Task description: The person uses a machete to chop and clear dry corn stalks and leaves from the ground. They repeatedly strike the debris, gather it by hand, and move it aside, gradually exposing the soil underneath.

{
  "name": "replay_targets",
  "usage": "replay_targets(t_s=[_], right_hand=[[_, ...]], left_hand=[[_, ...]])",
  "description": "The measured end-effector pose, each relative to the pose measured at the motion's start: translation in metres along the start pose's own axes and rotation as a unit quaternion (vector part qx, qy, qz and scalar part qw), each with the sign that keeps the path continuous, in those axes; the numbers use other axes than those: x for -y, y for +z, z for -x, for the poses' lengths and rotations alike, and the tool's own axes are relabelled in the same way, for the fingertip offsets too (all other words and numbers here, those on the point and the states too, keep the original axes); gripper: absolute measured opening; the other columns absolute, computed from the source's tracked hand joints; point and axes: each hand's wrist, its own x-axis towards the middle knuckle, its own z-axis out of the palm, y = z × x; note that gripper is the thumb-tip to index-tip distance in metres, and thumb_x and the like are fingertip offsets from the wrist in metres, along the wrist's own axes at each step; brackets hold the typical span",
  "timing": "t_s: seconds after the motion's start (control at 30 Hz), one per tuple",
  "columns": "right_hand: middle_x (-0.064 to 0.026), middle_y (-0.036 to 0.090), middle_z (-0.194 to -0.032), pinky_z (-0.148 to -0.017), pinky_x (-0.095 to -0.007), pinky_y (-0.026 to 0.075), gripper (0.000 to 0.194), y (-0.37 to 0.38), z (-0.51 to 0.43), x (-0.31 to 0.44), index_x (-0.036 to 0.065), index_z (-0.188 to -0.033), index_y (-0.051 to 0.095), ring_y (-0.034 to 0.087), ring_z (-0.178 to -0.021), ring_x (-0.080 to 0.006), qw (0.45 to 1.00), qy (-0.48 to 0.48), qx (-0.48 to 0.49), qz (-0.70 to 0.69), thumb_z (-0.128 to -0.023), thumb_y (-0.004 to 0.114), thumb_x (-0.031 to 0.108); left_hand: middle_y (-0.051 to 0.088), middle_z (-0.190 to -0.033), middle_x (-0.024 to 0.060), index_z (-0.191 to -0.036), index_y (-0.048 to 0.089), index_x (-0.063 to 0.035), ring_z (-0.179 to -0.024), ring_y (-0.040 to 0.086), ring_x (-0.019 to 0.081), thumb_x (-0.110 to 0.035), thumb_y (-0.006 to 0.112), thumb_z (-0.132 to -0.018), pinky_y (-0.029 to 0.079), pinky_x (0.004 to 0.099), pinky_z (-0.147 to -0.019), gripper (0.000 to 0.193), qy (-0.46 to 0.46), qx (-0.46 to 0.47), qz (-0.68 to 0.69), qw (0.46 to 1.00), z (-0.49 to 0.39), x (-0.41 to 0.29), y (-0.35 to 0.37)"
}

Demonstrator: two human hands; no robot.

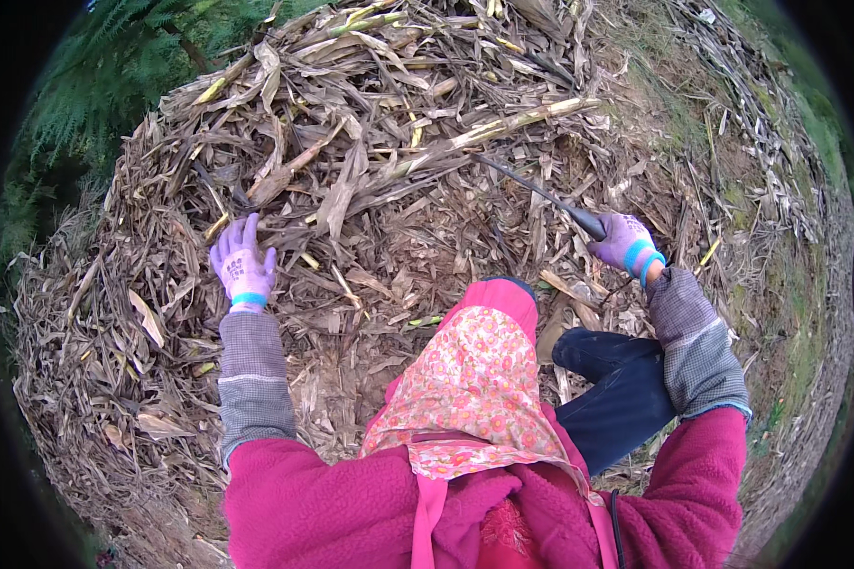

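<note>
My right hand (620,242), in a purple glove with a turquoise cuff, grips a dark hand tool (534,186). Its thick handle narrows to a thin shaft that points up and left. The tool's far end meets the dry leaves, and its exact kind cannot be told. A pale dry corn stalk (494,130) lies just beyond that end. My left hand (240,259), gloved the same way, has its fingers apart and holds nothing. Palm down, it is over the near edge of the heap of dry corn stalks and leaves (356,99); whether it touches them cannot be told.
Broken leaves and stalk pieces litter the brown soil (327,391) around me. Green feathery foliage (92,107) borders the upper left. More dry stalks (776,142) line the right, beside a grassy strip (740,235). My flowered apron (470,377) and bent leg (615,391) are below.
</note>
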Motion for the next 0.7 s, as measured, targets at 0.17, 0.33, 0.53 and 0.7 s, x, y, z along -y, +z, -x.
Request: replay_targets(t_s=[0.17,0.33,0.53,0.7], right_hand=[[-0.0172,0.067,-0.084,-0.078,-0.0426,0.050,0.030,0.012,-0.014,0.005,0.008,-0.093,0.066,0.065,-0.084,-0.0342,0.999,-0.015,0.001,0.034,-0.070,0.067,0.028],[-0.0172,0.066,-0.083,-0.076,-0.0429,0.049,0.032,0.018,-0.013,0.006,0.007,-0.094,0.065,0.064,-0.083,-0.0346,0.999,-0.016,0.007,0.028,-0.070,0.068,0.029],[-0.0171,0.067,-0.088,-0.078,-0.0423,0.049,0.041,0.020,-0.006,0.016,0.008,-0.098,0.063,0.064,-0.087,-0.0357,0.998,-0.053,0.027,-0.019,-0.074,0.068,0.041],[-0.0140,0.068,-0.085,-0.076,-0.0417,0.050,0.043,0.019,0.003,0.005,0.010,-0.098,0.064,0.066,-0.084,-0.0320,1.000,-0.005,0.007,-0.002,-0.077,0.067,0.047]], left_hand=[[0.066,-0.099,0.0060,-0.125,0.052,-0.0080,-0.092,0.063,0.0254,-0.034,0.066,-0.086,0.048,0.0429,-0.083,0.049,-0.234,0.094,0.518,0.818,0.063,-0.032,0.110],[0.050,-0.132,0.0080,-0.134,0.041,-0.0131,-0.118,0.050,0.0254,-0.056,0.064,-0.081,0.043,0.0414,-0.094,0.072,-0.598,0.060,0.752,0.272,0.020,-0.066,0.181],[0.055,-0.129,-0.0038,-0.120,0.057,-0.0234,-0.116,0.049,0.0212,-0.059,0.066,-0.076,0.039,0.0417,-0.094,0.058,-0.645,-0.066,0.750,0.131,-0.028,-0.048,0.200],[0.062,-0.101,-0.0010,-0.099,0.062,-0.0170,-0.093,0.057,0.0223,-0.034,0.066,-0.081,0.045,0.0443,-0.081,0.026,-0.605,-0.050,0.786,0.115,-0.025,-0.054,0.177]])
